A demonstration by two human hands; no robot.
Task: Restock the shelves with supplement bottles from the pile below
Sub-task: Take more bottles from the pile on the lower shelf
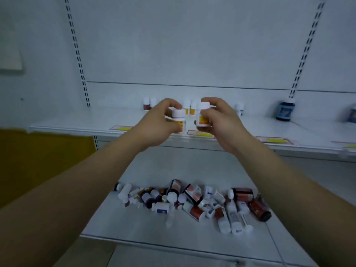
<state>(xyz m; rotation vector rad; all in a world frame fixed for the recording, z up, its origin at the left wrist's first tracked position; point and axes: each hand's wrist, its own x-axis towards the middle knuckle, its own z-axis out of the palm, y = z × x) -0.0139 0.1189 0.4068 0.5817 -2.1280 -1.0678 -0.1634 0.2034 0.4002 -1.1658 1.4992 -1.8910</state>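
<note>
Gripping 1 upright white bottle (178,120) in left hand (156,124), another (202,117) in right hand (219,122), caps up.

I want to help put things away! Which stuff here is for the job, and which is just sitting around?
For the job:
left hand holding a white bottle
right hand holding a second white bottle
upper shelf
pile of bottles on the lower shelf

Just sitting around:
dark blue jar
yellow price tags
</note>
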